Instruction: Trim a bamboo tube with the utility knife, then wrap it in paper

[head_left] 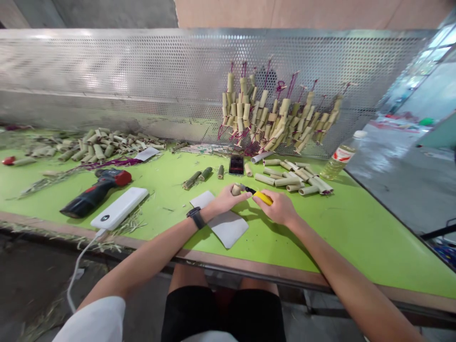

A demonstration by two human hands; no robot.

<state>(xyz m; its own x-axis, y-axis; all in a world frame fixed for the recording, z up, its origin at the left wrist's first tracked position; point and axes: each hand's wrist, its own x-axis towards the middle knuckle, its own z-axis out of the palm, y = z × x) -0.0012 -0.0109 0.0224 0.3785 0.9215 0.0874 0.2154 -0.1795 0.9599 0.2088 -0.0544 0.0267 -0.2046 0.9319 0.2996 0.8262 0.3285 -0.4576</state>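
Note:
Over the green table, my left hand (227, 199) is closed around a short bamboo piece (235, 190), its cut end facing up. My right hand (280, 207) grips a yellow-handled utility knife (262, 197). The knife's dark front end reaches left to the bamboo piece, close to my left thumb; whether the blade touches it I cannot tell. Beneath my left hand and wrist lies a sheet of white paper (230, 230). Just beyond my hands are a small dark-screened device (236, 165) and a few loose bamboo tubes (205, 174).
Strung bamboo bundles (274, 116) hang on a perforated metal panel (142, 71). Bamboo pieces lie in a right pile (288, 181) and a left heap (96, 145). A drill (98, 190), a cabled white power bank (121, 206) and a bottle of yellowish liquid (338, 161) stand around.

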